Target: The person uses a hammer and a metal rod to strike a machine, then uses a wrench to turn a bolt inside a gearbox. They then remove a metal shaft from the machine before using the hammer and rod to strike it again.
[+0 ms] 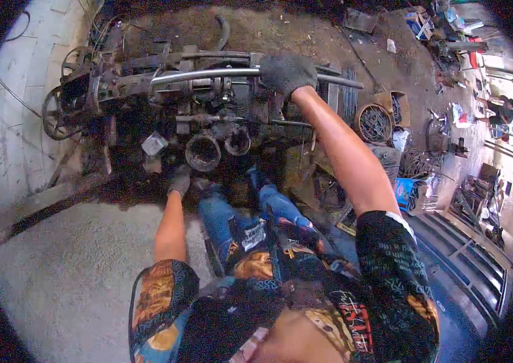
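Note:
My right hand (286, 72), in a dark glove, is closed over a long metal rod (208, 74) on top of the machine. The rod looks shiny to the left of the hand and darker to the right. My left hand (179, 180), also gloved, is low at the machine's near side, beside a round metal cup (203, 152); its fingers are lost in shadow. The greasy machine (129, 85) carries spoked handwheels (57, 113) at its left end. A second, smaller cup (237, 142) stands to the right of the first.
A round container of metal pieces (373, 123) and a cardboard box (396, 107) stand at the right. Below them is a blue box (407, 195). A metal beam (51, 206) runs along the floor at the left. Metal grilles (468, 260) lie at the lower right.

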The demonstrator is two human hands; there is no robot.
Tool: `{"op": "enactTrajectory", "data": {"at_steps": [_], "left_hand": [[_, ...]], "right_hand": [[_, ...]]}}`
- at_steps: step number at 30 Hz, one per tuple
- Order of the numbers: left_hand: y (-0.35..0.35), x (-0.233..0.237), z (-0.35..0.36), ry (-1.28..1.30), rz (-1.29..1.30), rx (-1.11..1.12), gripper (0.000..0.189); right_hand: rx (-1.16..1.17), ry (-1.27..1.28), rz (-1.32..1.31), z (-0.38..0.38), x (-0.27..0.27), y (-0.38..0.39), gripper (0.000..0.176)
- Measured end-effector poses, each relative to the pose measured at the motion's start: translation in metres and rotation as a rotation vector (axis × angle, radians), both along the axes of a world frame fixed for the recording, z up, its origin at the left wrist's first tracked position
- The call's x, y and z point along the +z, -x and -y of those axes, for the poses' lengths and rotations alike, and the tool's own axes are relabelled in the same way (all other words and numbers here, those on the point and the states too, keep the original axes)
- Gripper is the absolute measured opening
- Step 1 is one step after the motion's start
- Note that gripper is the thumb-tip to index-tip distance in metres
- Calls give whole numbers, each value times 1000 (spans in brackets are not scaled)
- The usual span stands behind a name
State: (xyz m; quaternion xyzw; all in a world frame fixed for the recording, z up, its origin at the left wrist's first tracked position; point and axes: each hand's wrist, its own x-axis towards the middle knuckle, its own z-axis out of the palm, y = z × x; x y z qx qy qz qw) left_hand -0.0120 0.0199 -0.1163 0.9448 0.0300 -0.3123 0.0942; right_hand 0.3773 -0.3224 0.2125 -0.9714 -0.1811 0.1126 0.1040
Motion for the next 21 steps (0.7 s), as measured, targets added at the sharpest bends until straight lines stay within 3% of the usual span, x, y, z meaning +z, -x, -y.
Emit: {"op": "enactTrajectory", "data": {"at_steps": [2, 5, 6, 9, 11, 13, 14, 16, 19, 21], "left_hand": [[14, -2, -5, -23, 26, -128, 39], [23, 29, 12, 48, 95, -168, 40], [26, 42, 14, 80, 151, -145, 38], [20, 82, 15, 137, 232, -17, 34], [23, 96, 4, 161, 256, 85, 32], [36, 80, -15, 84, 540, -12, 26], [42, 65, -28, 73, 544, -18, 26], [49, 45, -52, -31, 58, -17, 24], [52, 118, -34, -2, 266, -70, 25], [50, 130, -26, -79, 127, 23, 28]], "right_hand": [[2, 1, -41, 0, -7, -2, 37], [-128, -574, 305, 12, 3, 16, 39], [-133, -579, 309, 23, 16, 34, 39], [-322, -795, 710, 47, 45, 97, 23], [-368, -962, 458, 81, -6, 141, 20], [-474, -696, 350, 108, -72, 187, 20], [-507, -569, 297, 120, -111, 201, 23], [-540, -456, 242, 130, -158, 215, 25], [-580, -318, 249, 126, -202, 221, 29], [-546, -148, 363, 122, -235, 212, 32]]}}
